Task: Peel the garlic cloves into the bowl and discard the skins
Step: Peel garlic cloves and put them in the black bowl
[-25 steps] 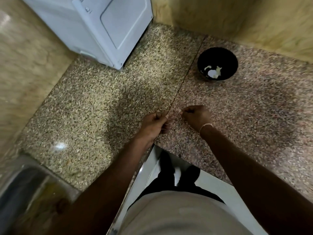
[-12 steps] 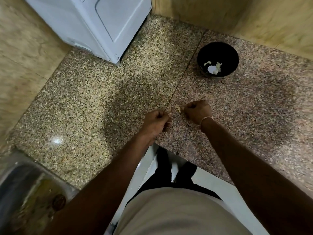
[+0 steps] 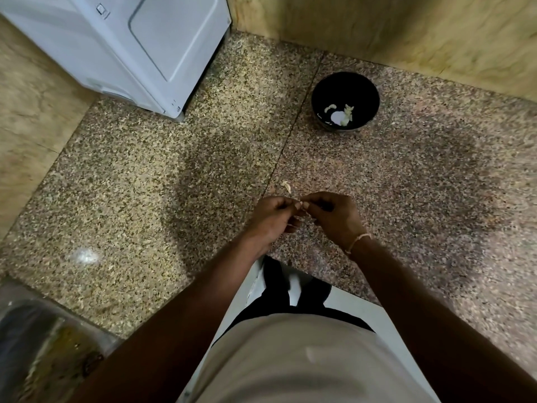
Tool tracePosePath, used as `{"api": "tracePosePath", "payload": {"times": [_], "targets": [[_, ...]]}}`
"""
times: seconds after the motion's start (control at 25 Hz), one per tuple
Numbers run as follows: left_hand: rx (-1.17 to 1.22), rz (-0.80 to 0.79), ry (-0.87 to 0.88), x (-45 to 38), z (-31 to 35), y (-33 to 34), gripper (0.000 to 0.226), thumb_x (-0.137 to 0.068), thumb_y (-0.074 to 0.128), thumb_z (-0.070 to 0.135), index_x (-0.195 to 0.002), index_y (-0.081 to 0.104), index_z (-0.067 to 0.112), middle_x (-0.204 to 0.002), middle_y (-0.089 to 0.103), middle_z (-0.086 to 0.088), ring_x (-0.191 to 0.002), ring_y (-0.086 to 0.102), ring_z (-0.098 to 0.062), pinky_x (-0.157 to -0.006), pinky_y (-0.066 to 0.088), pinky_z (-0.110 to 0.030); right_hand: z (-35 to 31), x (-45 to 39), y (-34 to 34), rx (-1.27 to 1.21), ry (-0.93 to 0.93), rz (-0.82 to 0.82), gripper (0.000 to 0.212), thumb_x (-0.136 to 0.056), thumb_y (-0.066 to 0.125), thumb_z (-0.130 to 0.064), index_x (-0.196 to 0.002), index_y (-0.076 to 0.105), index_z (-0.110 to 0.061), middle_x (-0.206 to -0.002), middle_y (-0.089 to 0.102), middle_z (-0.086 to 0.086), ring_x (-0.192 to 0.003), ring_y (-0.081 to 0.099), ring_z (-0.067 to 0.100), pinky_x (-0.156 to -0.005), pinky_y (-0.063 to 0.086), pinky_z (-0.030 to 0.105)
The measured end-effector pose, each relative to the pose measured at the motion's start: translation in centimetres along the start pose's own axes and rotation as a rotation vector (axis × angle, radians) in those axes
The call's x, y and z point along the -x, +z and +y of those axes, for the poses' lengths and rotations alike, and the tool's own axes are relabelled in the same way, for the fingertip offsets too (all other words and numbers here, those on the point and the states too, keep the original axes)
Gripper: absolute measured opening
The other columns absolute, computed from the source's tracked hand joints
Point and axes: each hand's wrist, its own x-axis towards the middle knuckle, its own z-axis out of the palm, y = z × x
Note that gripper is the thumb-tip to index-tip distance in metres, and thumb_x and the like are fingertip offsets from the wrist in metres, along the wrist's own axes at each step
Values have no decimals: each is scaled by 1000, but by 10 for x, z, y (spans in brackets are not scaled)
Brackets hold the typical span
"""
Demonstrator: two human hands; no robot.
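Note:
Over the granite counter my left hand (image 3: 274, 218) and my right hand (image 3: 334, 216) meet, fingertips together, pinching a small garlic clove (image 3: 305, 205) that is mostly hidden between them. A pale scrap of garlic skin (image 3: 286, 186) lies on the counter just beyond my fingers. Farther back and to the right stands a black bowl (image 3: 322, 91) with a few peeled white cloves (image 3: 341, 114) in its bottom.
A white appliance (image 3: 139, 45) fills the back left corner. Tan tiled walls (image 3: 406, 33) close the counter at the back and left. A metal sink (image 3: 43, 344) sits at the lower left. The counter's front edge (image 3: 319, 274) runs just below my hands.
A skin scrap that was at my right fingertips now lies on the counter. My hands have come together, fingertips touching.

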Motion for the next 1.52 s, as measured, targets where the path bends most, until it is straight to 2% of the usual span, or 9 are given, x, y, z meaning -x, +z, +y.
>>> {"api": "tracePosePath", "payload": {"times": [0.12, 0.32, 0.44, 0.56, 0.84, 1.08, 1.24, 1.4, 1.52], "targets": [[-20, -10, 17, 6, 7, 7, 15, -97, 75, 17, -103, 76, 3, -97, 80, -13, -70, 70, -15, -63, 61, -29, 0, 5, -11, 23, -82, 41, 11, -91, 79, -19, -101, 81, -20, -86, 77, -9, -74, 71, 0, -67, 55, 19], [4, 30, 39, 13, 9, 22, 5, -95, 77, 11, -95, 75, 7, -92, 78, -14, -67, 67, -16, -59, 58, -29, 3, 12, -24, -6, -95, 43, 8, -90, 79, -17, -97, 76, -20, -82, 76, -2, -74, 72, 18, -72, 62, 44], [16, 41, 18, 14, 5, 30, 12, -97, 74, 12, -100, 75, 1, -94, 79, -14, -67, 68, -16, -57, 58, -28, 9, 15, -32, 2, -127, 28, 12, -90, 79, -14, -96, 75, -25, -84, 77, -5, -79, 74, 14, -76, 63, 46], [26, 42, 3, 12, 3, 34, 13, -98, 73, 15, -101, 76, 3, -96, 80, -14, -68, 70, -15, -62, 60, -31, 14, 14, -36, 35, -177, 21, 18, -87, 79, -8, -96, 76, -22, -92, 78, -4, -88, 75, 12, -81, 63, 39], [-9, -43, -26, -13, 10, 34, 14, -100, 71, 13, -99, 78, 1, -91, 80, -12, -66, 72, -13, -55, 59, -27, 16, 6, -38, 208, -205, 130, 12, -90, 79, -19, -102, 78, -22, -86, 74, -12, -78, 70, -3, -66, 49, 5], [-60, 18, -105, -40, 9, 41, 11, -96, 70, 2, -85, 74, 4, -70, 72, -13, -49, 66, -18, -48, 59, -31, 25, -15, -35, 469, -200, 195, 14, -92, 69, -23, -104, 77, -22, -96, 75, -2, -82, 68, 16, -68, 57, 31], [-127, 94, -131, -56, 3, 43, 14, -94, 67, 0, -82, 70, 7, -64, 73, -11, -48, 67, -23, -48, 62, -39, 41, -23, -27, 630, -183, 256, 16, -93, 66, -32, -106, 75, -27, -100, 72, -1, -88, 66, 21, -62, 40, 24], [-143, 138, -156, -65, 0, 47, 12, -91, 76, 5, -80, 72, 3, -65, 74, -14, -47, 69, -29, -50, 62, -44, 48, -24, -23, 586, -193, 266, 17, -92, 66, -30, -104, 75, -23, -100, 72, 1, -93, 65, 26, -69, 52, 33], [-157, 155, -145, -69, -3, 48, 12, -88, 80, 8, -80, 73, 1, -71, 75, -19, -51, 71, -34, -52, 63, -48, 48, -24, -21, 620, -212, 287, 16, -92, 67, -27, -103, 77, -22, -99, 73, 1, -91, 64, 25, -73, 51, 33]]}}
